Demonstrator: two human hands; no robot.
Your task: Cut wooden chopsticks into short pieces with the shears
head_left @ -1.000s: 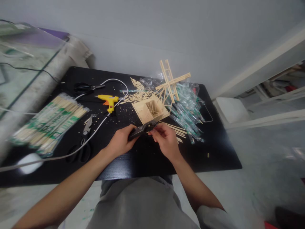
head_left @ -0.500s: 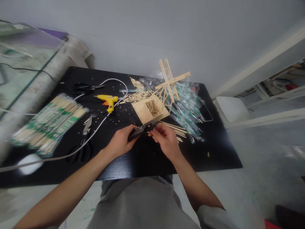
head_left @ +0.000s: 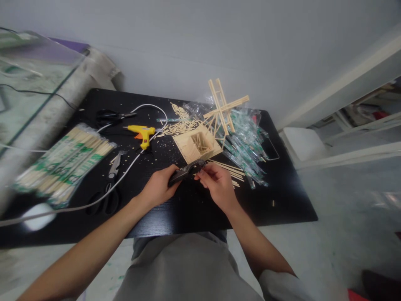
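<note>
My left hand [head_left: 161,184] is wrapped round a dark hand tool [head_left: 184,172] whose far end points to the right; its exact kind is hard to make out. My right hand [head_left: 218,184] is closed, its fingertips pinched at that far end, and whatever is between them is too small to tell. Just beyond the tool sits a wooden model [head_left: 184,146] with a square base, a box-like opening and a crossed frame [head_left: 222,109] of sticks standing above it. Several thin wooden sticks [head_left: 233,172] lie beside my right hand.
On the black table [head_left: 153,219] lie a yellow glue gun [head_left: 143,133], scissors [head_left: 109,188], another black-handled pair [head_left: 109,115] and packs of wrapped chopsticks [head_left: 65,163]. Short stick pieces [head_left: 178,126] and plastic wrappers [head_left: 247,138] are heaped at the back. A white cable [head_left: 128,167] crosses the left side.
The dark tool's far end has shifted slightly in my left hand, beside my right fingertips. Both hands stay in nearly the same place.
</note>
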